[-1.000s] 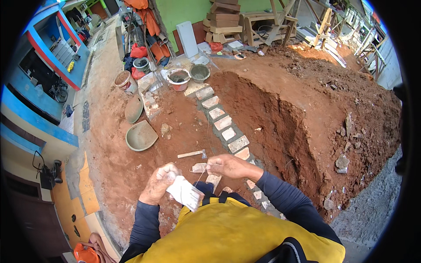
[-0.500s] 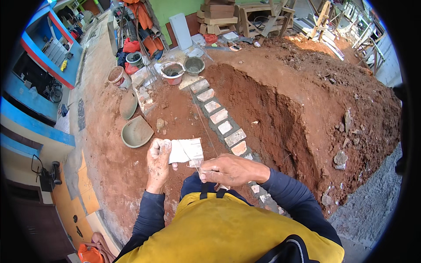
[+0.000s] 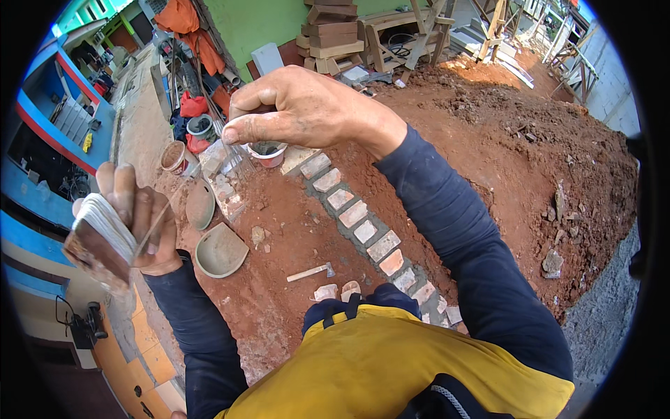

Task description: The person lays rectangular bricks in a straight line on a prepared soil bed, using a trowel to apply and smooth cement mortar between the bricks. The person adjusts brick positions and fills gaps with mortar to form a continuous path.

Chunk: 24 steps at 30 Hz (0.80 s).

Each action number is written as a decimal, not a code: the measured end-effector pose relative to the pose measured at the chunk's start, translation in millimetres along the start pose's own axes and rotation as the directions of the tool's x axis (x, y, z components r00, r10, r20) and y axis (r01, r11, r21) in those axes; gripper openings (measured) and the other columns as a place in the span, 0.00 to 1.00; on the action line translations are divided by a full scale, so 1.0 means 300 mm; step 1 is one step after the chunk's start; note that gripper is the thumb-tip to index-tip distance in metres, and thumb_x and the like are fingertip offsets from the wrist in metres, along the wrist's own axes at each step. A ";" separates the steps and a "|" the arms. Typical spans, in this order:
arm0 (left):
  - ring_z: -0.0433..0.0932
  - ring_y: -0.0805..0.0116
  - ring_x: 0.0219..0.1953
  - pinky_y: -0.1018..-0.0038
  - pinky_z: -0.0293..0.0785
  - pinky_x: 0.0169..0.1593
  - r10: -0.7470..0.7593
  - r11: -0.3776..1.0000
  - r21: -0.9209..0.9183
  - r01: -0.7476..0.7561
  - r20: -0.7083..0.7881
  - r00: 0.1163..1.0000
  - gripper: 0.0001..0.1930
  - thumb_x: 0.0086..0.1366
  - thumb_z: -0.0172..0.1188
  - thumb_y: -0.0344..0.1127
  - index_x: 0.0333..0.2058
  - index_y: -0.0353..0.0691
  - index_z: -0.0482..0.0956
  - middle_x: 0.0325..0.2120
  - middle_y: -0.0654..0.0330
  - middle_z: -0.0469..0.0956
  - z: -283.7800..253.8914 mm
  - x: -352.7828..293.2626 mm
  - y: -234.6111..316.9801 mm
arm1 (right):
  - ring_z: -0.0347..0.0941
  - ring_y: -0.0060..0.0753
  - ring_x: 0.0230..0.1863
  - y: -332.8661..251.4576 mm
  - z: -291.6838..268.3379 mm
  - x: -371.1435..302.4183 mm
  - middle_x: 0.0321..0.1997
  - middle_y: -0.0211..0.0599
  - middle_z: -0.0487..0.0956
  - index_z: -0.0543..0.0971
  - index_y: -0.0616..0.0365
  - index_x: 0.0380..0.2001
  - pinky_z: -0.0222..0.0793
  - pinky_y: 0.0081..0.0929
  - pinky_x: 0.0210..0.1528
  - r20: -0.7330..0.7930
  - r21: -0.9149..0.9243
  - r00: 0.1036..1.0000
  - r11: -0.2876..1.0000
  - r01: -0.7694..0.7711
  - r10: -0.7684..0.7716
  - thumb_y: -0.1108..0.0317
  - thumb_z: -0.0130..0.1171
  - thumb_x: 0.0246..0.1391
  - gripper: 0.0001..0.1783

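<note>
My left hand point(image 3: 150, 227) is raised at the left, its fingers wrapped round a small block wound with white string point(image 3: 108, 227). A loose strand of the string slants up from the block toward my right hand. That right hand point(image 3: 300, 112) is lifted high in front of me, thumb and forefinger pinched together. The string at those fingertips is too fine to make out clearly. Below, a row of spaced bricks point(image 3: 354, 214) lies in grey mortar. A hammer point(image 3: 307, 273) with a pale handle rests on the red soil left of the row.
A scoop-shaped basin point(image 3: 221, 251) and another basin point(image 3: 200, 204) lie on the soil at left. Buckets point(image 3: 179, 159) stand farther back. To the right of the bricks the ground drops into a trench beside a soil mound point(image 3: 530, 160). Stacked timber point(image 3: 331, 31) stands at the back.
My hands have moved apart: the left went left with the string-wound block, now tilted, and the right rose up and forward. The hammer on the soil has come into sight.
</note>
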<state>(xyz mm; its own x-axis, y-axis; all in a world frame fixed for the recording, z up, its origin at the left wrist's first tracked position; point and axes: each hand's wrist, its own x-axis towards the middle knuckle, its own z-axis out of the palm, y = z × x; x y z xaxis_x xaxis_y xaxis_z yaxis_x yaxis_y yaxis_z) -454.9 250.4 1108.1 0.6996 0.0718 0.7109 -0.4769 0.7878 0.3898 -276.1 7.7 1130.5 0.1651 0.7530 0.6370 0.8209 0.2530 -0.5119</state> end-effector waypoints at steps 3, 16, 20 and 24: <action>0.66 0.76 0.16 0.78 0.67 0.19 0.171 0.980 -0.078 -0.185 -0.157 0.973 0.09 0.75 0.52 0.27 0.36 0.37 0.60 0.32 0.59 0.65 -0.034 0.080 0.179 | 0.70 0.31 0.26 0.214 0.063 0.080 0.20 0.35 0.72 0.85 0.59 0.28 0.63 0.35 0.30 0.180 0.096 0.948 0.954 -0.284 0.264 0.31 0.63 0.58 0.36; 0.67 0.75 0.26 0.78 0.67 0.27 0.348 0.915 0.367 -0.167 -0.509 0.787 0.12 0.81 0.46 0.33 0.53 0.28 0.66 0.42 0.56 0.71 -0.596 -0.109 0.371 | 0.83 0.41 0.31 1.551 0.137 -0.555 0.36 0.49 0.87 0.82 0.62 0.37 0.79 0.43 0.37 -0.217 0.245 0.264 0.314 -0.917 0.940 0.34 0.46 0.71 0.37; 0.71 0.74 0.26 0.77 0.68 0.26 0.289 0.945 0.292 -0.146 -0.540 0.791 0.09 0.81 0.45 0.32 0.48 0.31 0.67 0.41 0.57 0.72 -0.855 0.079 0.322 | 0.87 0.41 0.38 1.931 0.037 -0.314 0.42 0.53 0.87 0.77 0.64 0.46 0.87 0.35 0.37 -0.295 0.834 0.075 0.296 -0.465 0.952 0.36 0.37 0.75 0.37; 0.76 0.72 0.24 0.76 0.69 0.25 0.193 0.980 0.069 -0.184 -0.529 0.826 0.10 0.81 0.42 0.34 0.38 0.36 0.65 0.34 0.58 0.73 -1.148 0.379 0.339 | 0.87 0.50 0.37 2.224 -0.220 0.133 0.42 0.64 0.85 0.70 0.77 0.50 0.88 0.35 0.35 -0.679 0.698 0.113 0.686 -0.203 0.725 0.35 0.33 0.75 0.44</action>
<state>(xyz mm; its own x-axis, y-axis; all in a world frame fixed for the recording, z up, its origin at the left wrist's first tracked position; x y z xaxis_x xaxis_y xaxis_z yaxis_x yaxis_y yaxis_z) -240.6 549.3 1027.1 0.7678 0.5350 0.3525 -0.6334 0.7168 0.2916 314.2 166.4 852.5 0.9852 -0.1441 0.0925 0.1480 0.4448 -0.8833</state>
